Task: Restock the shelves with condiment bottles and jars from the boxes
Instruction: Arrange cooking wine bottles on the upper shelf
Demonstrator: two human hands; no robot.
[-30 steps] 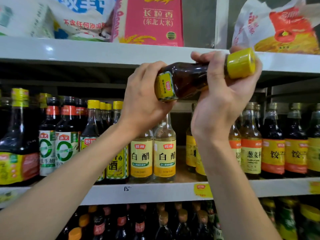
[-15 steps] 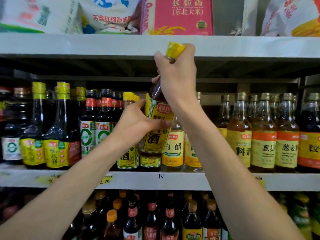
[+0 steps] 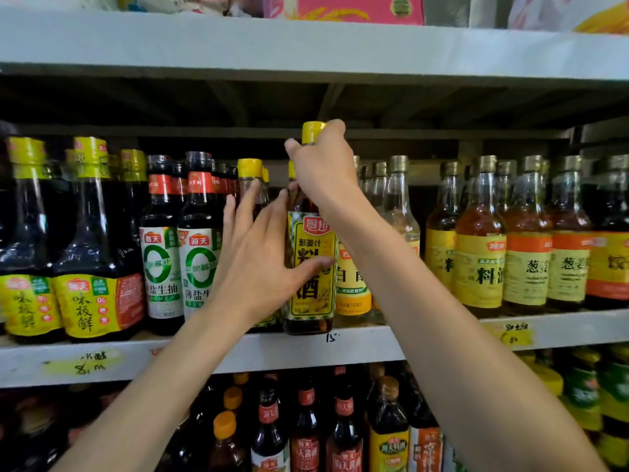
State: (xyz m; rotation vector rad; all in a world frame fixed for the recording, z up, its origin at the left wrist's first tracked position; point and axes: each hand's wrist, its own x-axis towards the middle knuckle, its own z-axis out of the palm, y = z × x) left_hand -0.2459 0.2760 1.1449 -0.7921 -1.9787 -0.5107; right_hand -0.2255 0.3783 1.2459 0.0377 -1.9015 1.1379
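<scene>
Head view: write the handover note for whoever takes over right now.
Right hand grips the cooking wine bottle by its neck, under the yellow cap.
Left hand open, fingers straight, thumb on the bottle's label.
Bottle upright, base at the middle shelf's front edge, beside the white vinegar bottles.
Done: bottle at its slot.
Left: release it, fetch more; boxes not in view.
</scene>
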